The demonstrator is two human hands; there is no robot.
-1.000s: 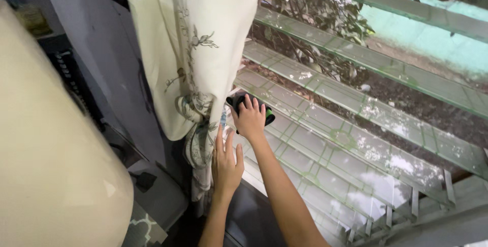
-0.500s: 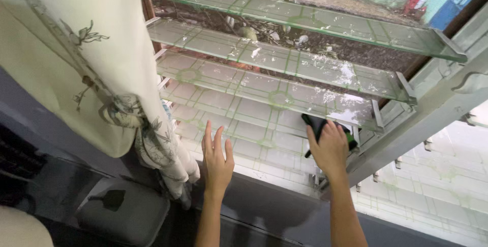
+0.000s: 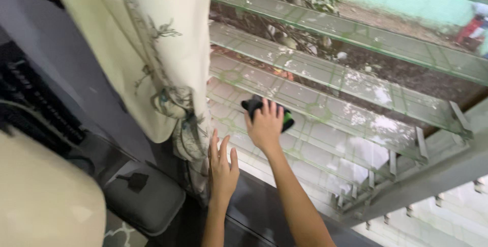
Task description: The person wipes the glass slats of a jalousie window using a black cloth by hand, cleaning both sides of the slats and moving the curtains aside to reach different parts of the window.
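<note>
My right hand presses a black and green cloth flat against a glass louvre slat near the window's left end. The slats carry green grid lines and white smears. My left hand is flat and empty, fingers apart, resting on the lowest slats beside the hanging cream curtain. The curtain's knotted, flower-printed lower end hangs just left of my left hand.
A grey window frame runs down the right side with metal slat clips. Below the sill is a dark wall. A grey cushioned seat and a large cream rounded object lie at lower left. Soil and plants show outside.
My right hand has slid the cloth from the right end of the slat back to the left, near the curtain. My left hand stays on the lower slats.
</note>
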